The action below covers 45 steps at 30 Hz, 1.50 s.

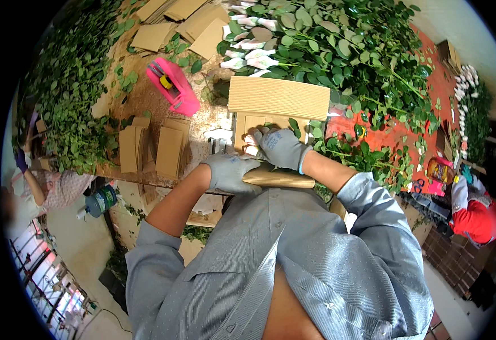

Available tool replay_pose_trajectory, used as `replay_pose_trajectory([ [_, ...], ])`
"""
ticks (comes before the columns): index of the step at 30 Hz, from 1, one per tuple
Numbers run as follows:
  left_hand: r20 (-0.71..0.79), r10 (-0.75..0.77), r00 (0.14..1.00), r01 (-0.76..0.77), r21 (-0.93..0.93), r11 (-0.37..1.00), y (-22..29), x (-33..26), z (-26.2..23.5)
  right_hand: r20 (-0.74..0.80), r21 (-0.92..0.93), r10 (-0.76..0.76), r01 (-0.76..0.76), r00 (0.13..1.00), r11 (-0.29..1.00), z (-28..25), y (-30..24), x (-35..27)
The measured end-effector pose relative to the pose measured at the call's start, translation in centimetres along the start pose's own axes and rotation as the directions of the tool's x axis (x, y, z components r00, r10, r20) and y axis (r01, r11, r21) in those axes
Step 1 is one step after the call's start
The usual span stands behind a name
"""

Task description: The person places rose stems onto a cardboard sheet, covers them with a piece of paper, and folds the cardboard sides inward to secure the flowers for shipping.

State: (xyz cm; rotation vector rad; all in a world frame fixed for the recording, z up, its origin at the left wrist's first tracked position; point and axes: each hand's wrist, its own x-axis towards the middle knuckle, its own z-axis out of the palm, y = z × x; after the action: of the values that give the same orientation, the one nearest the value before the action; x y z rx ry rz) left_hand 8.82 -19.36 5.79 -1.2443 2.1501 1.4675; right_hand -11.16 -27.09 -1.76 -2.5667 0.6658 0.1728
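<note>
Both my hands wear grey gloves. My left hand [228, 171] presses on the near end of a rolled corrugated cardboard sheet [276, 99] at the table edge. My right hand [279, 146] grips the top of the roll, over white flower buds [251, 140] that poke out between my hands. The cardboard wraps a bunch of green stems whose leaves [338, 148] stick out to the right.
Stacks of cut cardboard [169, 148] lie left of my hands, more at the back [174, 25]. A pink stapler-like tool [174, 86] rests on the table. Leafy stems with wrapped white buds [251, 48] pile behind. Other people work at the left [50, 190] and right [474, 212].
</note>
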Motion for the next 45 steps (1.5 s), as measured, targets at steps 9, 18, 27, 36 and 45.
replay_pose_trajectory([
  [9,0.096,0.013,0.995,0.009,-0.229,0.973,0.2,0.0,-1.1,-0.151,0.038,-0.040,0.046,0.988,0.998,0.8,0.0,-0.5],
  [18,-0.122,-0.001,0.993,-0.017,-0.152,0.988,-0.9,0.0,0.6,0.114,0.007,-0.078,0.078,0.990,0.997,-1.6,0.2,0.3],
  [27,0.018,-0.105,0.994,0.107,-0.176,0.979,0.7,0.5,-1.3,0.106,-0.058,-0.038,0.044,0.994,0.997,0.0,0.3,0.0],
  [36,-0.138,-0.034,0.990,0.034,0.002,0.999,0.2,1.5,-0.2,-0.048,0.149,-0.061,0.067,0.997,0.987,0.7,1.2,0.0],
  [45,-0.080,-0.070,0.994,0.072,0.027,0.997,-3.1,2.9,2.0,-0.251,0.235,0.242,-0.183,0.937,0.955,-3.1,1.8,-6.0],
])
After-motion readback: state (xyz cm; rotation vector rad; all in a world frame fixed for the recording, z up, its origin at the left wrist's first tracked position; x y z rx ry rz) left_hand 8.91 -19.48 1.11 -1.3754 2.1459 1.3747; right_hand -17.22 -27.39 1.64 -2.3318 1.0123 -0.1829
